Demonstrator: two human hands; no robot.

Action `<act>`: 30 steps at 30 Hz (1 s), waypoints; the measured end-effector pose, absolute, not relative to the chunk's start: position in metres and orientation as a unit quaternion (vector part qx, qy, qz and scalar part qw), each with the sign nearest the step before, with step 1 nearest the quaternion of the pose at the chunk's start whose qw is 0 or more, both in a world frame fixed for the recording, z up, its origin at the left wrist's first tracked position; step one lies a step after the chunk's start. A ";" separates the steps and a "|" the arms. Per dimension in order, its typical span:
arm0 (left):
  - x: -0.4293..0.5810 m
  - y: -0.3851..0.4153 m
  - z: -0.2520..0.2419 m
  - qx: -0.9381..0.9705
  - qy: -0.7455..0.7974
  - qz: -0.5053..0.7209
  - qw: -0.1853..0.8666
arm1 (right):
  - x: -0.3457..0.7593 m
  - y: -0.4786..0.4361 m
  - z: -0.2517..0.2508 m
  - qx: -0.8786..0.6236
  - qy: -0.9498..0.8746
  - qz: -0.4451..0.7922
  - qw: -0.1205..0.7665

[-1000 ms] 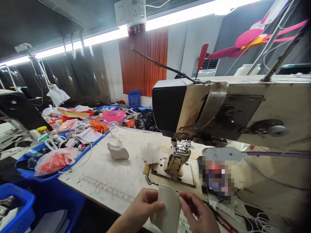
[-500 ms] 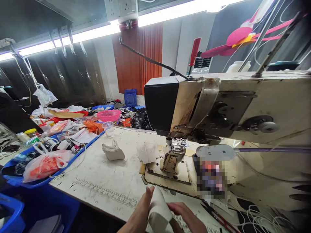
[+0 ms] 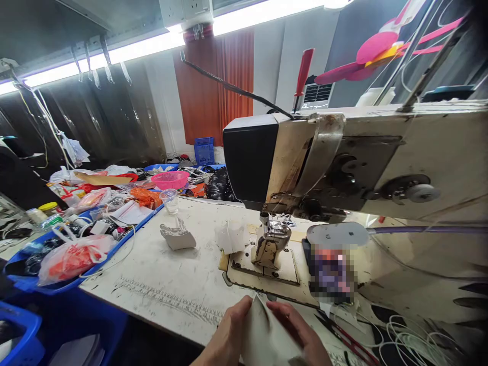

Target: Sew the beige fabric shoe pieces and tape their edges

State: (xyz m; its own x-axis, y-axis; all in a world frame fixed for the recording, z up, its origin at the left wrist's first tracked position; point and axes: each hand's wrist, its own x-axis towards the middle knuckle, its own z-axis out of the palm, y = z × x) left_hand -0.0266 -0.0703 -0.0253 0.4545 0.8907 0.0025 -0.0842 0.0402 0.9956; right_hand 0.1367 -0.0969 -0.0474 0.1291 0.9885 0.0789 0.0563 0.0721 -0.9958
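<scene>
Low in the head view, a bent white sheet piece sits between my hands; whether it is leather, fabric or card I cannot make out. My left hand grips its left edge with the thumb at the top. On the other side my right hand has its fingers curled round the right edge. Just beyond them stands the sewing machine's metal post on its bed plate. Left of that post lie loose white pieces, and farther left a stack of folded white pieces.
The sewing machine head overhangs the right side. Red-handled scissors and coiled white cord lie at lower right. A clear plastic cup stands at the table's far edge. Filled blue bins line the left.
The white piece has been turned from an open curl to a flatter, pointed shape facing me. Both hands have shifted slightly right, and the camera view has tilted a little.
</scene>
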 end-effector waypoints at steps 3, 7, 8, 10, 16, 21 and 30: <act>-0.023 -0.067 -0.031 0.587 0.438 0.352 0.583 | 0.145 -0.094 -0.046 -0.603 -0.454 0.405 0.516; -0.017 -0.063 -0.037 0.585 0.494 0.306 0.566 | 0.151 -0.093 -0.054 -0.642 -0.465 0.367 0.487; -0.016 -0.062 -0.038 0.582 0.492 0.315 0.566 | 0.152 -0.094 -0.056 -0.647 -0.472 0.358 0.480; -0.013 -0.061 -0.040 0.571 0.492 0.346 0.559 | 0.152 -0.095 -0.057 -0.644 -0.491 0.341 0.477; -0.008 -0.061 -0.047 0.479 0.508 0.384 0.604 | 0.147 -0.098 -0.056 -0.640 -0.503 0.333 0.476; -0.016 -0.064 -0.038 0.442 0.379 0.339 0.739 | 0.145 -0.087 -0.063 -0.647 -0.391 0.394 0.523; -0.026 -0.069 -0.042 0.411 0.274 0.342 0.800 | 0.124 -0.081 -0.043 -0.514 -0.219 0.637 0.531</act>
